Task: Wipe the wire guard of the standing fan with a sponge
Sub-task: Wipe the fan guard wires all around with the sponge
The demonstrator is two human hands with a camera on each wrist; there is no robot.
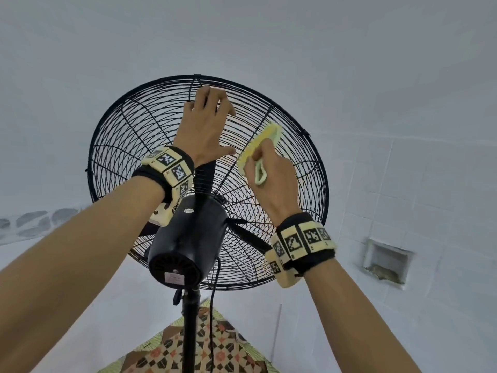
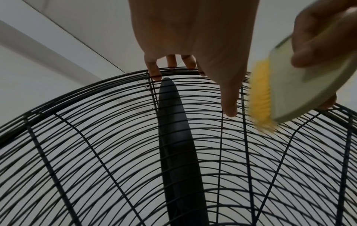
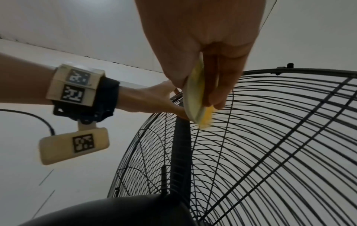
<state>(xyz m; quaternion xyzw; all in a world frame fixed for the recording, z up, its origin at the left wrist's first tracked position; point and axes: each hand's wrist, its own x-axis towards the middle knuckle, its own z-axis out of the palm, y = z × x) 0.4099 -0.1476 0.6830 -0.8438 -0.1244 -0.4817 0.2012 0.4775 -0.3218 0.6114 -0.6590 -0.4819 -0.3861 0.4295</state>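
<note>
Yellow sponge (image 1: 259,146) in right hand (image 1: 274,181); left hand (image 1: 204,125) grips wire guard (image 1: 129,135).

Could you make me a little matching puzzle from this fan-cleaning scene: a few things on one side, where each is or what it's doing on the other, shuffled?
Things:
1. left hand
2. right hand
3. motor housing
4. patterned mat

States:
A. black, behind the wire guard, atop the pole
B. grips the yellow sponge against the wires
C. lies on the floor by the fan's pole
D. fingers hooked over the guard's top rim

Pairs: 1-D, 2-B, 3-A, 4-C
</note>
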